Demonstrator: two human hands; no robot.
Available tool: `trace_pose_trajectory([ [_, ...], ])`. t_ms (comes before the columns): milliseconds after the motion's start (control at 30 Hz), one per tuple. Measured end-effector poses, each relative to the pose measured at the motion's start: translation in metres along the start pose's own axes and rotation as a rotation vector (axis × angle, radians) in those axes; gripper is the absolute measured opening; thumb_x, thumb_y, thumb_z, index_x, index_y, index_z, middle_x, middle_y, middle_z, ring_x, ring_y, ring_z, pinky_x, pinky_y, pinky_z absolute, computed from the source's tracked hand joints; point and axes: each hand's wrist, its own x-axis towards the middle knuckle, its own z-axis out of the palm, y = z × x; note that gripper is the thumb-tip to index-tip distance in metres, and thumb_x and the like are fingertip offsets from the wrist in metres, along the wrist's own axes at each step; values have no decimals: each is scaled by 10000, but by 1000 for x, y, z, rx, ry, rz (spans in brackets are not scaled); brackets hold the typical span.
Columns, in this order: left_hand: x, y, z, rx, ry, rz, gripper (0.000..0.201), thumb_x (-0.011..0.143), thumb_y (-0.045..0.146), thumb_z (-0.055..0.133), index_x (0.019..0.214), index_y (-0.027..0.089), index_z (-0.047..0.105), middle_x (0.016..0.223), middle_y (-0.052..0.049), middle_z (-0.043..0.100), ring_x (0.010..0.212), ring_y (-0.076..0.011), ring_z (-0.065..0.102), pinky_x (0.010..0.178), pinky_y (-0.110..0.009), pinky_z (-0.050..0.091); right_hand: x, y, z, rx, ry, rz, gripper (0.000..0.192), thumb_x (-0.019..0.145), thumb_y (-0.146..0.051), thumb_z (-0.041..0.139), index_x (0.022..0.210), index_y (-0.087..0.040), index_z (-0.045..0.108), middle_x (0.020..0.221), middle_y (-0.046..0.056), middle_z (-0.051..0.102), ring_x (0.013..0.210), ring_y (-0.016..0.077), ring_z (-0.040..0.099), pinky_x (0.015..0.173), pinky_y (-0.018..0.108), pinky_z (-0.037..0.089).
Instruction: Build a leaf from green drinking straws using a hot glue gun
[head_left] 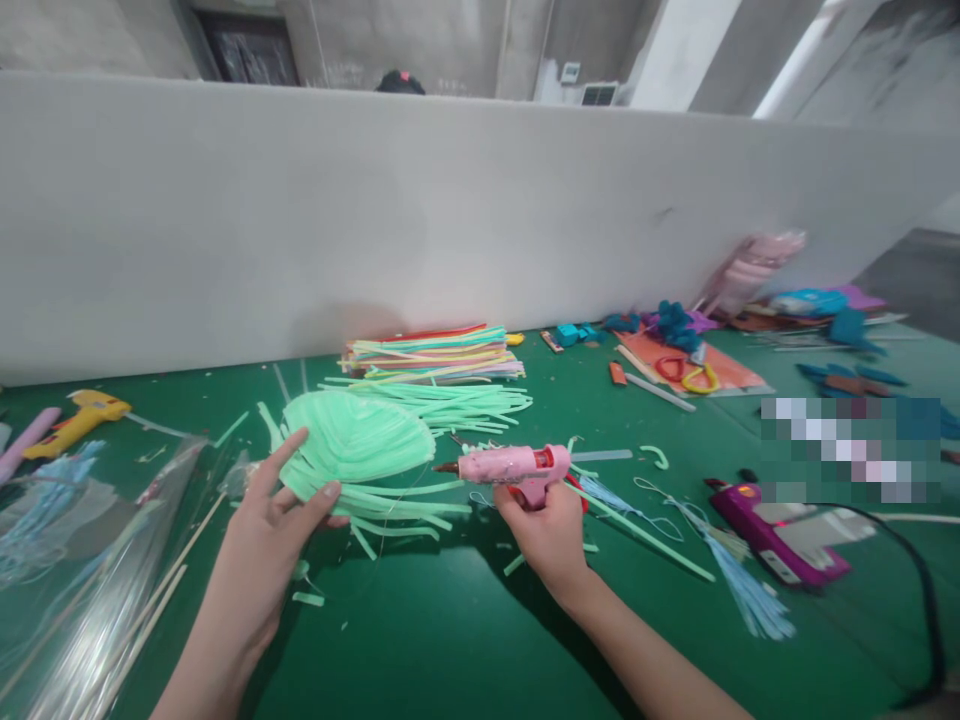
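Note:
Between the thumb and fingers of my left hand [281, 515] is a light green leaf-shaped piece [360, 435] made of pipe cleaners laid side by side. My right hand [551, 545] is wrapped round the handle of a pink glue gun [514, 464], whose nozzle points left at the leaf's right end. A clear glue stick [602, 456] sticks out of the gun's back. Under and in front of the leaf lie loose green pipe cleaners [412, 508]. A thin strand hangs below the leaf. Whether the nozzle touches the leaf I cannot tell.
Bundled coloured pipe cleaners [435, 355] lie by the white partition [450, 220]. Left are a yellow glue gun [82, 420] and plastic wrapping [112, 600]. Right are a purple device [776, 535] with a black cable, blue tassels [746, 590], and scissors [686, 374] on orange sheets.

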Motion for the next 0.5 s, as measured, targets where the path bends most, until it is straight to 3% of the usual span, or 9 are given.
trace_pose_trajectory([
  [500,-1,1,2,-4,17,1,920,602,437,852,1430,318,470,778,30,680,613,-155,670,637,-287,581,-1,0,0,-15,27,-66,318,700,-339,602,510,-219,376,424,-68,377,396,92,365,416,229,285],
])
